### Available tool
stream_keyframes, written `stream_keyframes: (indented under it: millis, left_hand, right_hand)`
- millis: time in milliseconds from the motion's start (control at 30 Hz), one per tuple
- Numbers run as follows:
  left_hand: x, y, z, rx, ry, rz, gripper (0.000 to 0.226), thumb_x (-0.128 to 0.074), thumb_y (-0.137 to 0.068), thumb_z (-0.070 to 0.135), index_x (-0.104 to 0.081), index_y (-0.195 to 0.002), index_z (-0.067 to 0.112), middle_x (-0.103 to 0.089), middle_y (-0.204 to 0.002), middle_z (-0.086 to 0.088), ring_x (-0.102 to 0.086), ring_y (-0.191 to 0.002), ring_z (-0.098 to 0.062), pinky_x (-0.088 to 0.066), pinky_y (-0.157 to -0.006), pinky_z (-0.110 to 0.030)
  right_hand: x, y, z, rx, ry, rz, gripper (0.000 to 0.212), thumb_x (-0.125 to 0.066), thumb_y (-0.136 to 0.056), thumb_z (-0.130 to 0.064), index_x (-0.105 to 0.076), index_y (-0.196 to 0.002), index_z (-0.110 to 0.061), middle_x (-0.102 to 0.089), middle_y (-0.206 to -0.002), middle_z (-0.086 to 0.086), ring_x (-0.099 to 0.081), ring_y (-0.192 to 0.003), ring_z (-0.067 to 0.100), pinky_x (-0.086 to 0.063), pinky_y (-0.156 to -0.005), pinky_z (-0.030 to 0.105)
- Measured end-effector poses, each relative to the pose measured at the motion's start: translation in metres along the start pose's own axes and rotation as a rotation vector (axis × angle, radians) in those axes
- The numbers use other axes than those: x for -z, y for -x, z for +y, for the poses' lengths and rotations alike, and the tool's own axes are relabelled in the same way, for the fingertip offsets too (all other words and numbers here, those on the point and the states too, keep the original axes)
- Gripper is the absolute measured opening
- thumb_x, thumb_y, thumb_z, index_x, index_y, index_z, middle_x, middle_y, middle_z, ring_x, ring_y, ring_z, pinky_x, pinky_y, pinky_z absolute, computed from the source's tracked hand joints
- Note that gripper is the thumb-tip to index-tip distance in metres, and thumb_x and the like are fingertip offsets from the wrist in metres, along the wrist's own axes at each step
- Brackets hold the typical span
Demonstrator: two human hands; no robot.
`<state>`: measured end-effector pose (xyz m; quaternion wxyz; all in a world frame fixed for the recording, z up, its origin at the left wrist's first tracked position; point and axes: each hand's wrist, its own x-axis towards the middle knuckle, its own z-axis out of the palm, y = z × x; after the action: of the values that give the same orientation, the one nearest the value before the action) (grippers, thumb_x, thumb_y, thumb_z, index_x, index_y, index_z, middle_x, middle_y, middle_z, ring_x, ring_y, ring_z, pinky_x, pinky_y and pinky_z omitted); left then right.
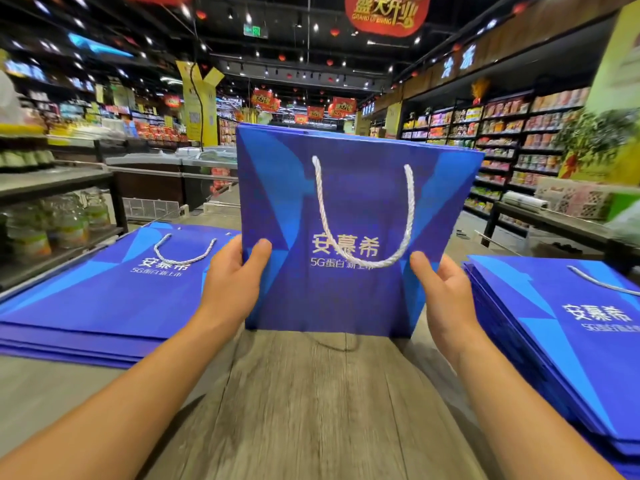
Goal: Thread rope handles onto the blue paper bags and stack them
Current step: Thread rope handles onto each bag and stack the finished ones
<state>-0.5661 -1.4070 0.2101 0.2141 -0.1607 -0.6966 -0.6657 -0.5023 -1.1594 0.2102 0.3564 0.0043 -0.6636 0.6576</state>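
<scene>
I hold a flat blue paper bag (346,202) upright in the middle of the view, its bottom edge just above the wooden table (311,393). A white rope handle (363,216) hangs down its front in a loop. My left hand (232,275) grips the bag's lower left edge, thumb on the front. At the lower right edge my right hand (440,289) grips the bag the same way. A stack of blue bags (93,306) with a white handle on top lies flat at the left. Another stack of blue bags (561,341) lies at the right.
Shelves with bottles (52,223) stand close on the left. A dark bench (554,223) and stocked shop shelves (512,143) are on the right. A shop aisle with chest freezers (194,164) runs behind the table.
</scene>
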Motion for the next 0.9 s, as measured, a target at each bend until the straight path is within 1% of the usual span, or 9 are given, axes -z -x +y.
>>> stream_keyframes:
  millis: [67,167,267,333,433,567,667,800,900]
  left_hand:
    - [0.004,-0.002,0.001,0.022,-0.019,0.041,0.029,-0.049,-0.101,0.032,-0.060,-0.095,0.006,-0.069,-0.091,-0.014,-0.066,-0.079,-0.025,-0.053,-0.074,-0.046]
    - [0.009,-0.004,0.002,0.090,0.100,0.027,0.012,-0.053,-0.100,0.021,-0.057,-0.108,0.012,-0.073,-0.093,0.001,-0.071,-0.080,-0.008,-0.058,-0.070,-0.033]
    - [0.010,-0.005,-0.004,0.072,0.063,-0.021,0.045,-0.062,-0.091,0.004,-0.047,-0.126,0.026,-0.068,-0.105,0.010,-0.069,-0.084,0.001,-0.057,-0.070,-0.025]
    - [0.009,-0.003,-0.008,0.006,-0.106,-0.074,0.064,-0.065,-0.086,0.003,-0.040,-0.135,0.035,-0.064,-0.113,0.011,-0.065,-0.092,0.004,-0.051,-0.075,-0.018]
    - [0.005,0.000,-0.015,-0.051,-0.454,-0.240,0.067,-0.066,-0.089,0.013,-0.036,-0.147,0.027,-0.052,-0.139,0.006,-0.050,-0.124,-0.011,-0.037,-0.095,-0.018]
    - [0.002,0.003,-0.030,0.041,-0.880,-0.539,0.064,-0.060,-0.092,0.042,-0.035,-0.149,0.030,-0.039,-0.150,-0.005,-0.038,-0.137,-0.024,-0.029,-0.110,-0.030]
    - [-0.001,0.005,-0.035,0.043,-1.118,-0.655,0.057,-0.054,-0.092,0.052,-0.039,-0.146,0.038,-0.029,-0.155,-0.007,-0.032,-0.139,-0.031,-0.029,-0.113,-0.036]
    - [-0.012,0.007,-0.037,-0.084,-1.087,-0.659,0.051,-0.048,-0.097,0.044,-0.041,-0.146,0.034,-0.019,-0.161,-0.006,-0.017,-0.147,-0.026,-0.024,-0.117,-0.040]
    - [-0.023,0.013,-0.037,-0.109,-1.070,-0.770,0.055,-0.039,-0.099,0.052,-0.030,-0.151,0.036,-0.012,-0.164,-0.002,-0.009,-0.151,-0.023,-0.017,-0.120,-0.045]
  right_hand:
    - [-0.004,0.001,0.009,-0.051,0.047,-0.073,0.012,-0.060,-0.095,-0.009,-0.066,-0.095,-0.019,-0.075,-0.085,-0.013,-0.069,-0.080,0.006,-0.057,-0.072,0.025]
    - [-0.009,0.001,0.016,-0.076,0.138,-0.029,0.013,-0.065,-0.092,-0.012,-0.065,-0.100,-0.023,-0.075,-0.093,-0.011,-0.070,-0.087,0.010,-0.057,-0.081,0.037]
    - [-0.010,0.001,0.014,-0.050,0.248,0.051,0.036,-0.071,-0.088,-0.021,-0.052,-0.119,-0.022,-0.066,-0.104,-0.018,-0.063,-0.086,-0.011,-0.054,-0.080,0.029]
    - [-0.007,0.002,0.014,-0.061,0.343,0.082,0.055,-0.074,-0.085,-0.026,-0.042,-0.130,-0.024,-0.059,-0.105,-0.018,-0.058,-0.084,-0.013,-0.047,-0.072,0.024]
    - [-0.002,0.004,0.016,-0.152,0.544,0.017,0.064,-0.073,-0.085,-0.030,-0.037,-0.138,-0.023,-0.056,-0.105,-0.013,-0.057,-0.086,0.006,-0.040,-0.064,0.023]
    - [0.002,0.002,0.026,-0.280,1.045,-0.165,0.070,-0.067,-0.082,-0.053,-0.044,-0.140,-0.020,-0.047,-0.140,0.005,-0.043,-0.128,0.027,-0.036,-0.099,0.035]
    - [0.000,0.005,0.034,-0.323,1.227,-0.326,0.062,-0.061,-0.080,-0.065,-0.055,-0.128,-0.026,-0.037,-0.143,0.001,-0.028,-0.136,0.028,-0.028,-0.109,0.038]
    - [-0.015,0.012,0.036,-0.096,1.256,-0.449,0.053,-0.057,-0.088,-0.055,-0.054,-0.134,-0.030,-0.042,-0.145,-0.008,-0.032,-0.137,0.023,-0.029,-0.113,0.037]
    - [-0.030,0.017,0.038,0.099,1.145,-0.626,0.047,-0.051,-0.097,-0.039,-0.048,-0.142,-0.027,-0.043,-0.147,-0.008,-0.035,-0.139,0.018,-0.026,-0.115,0.035]
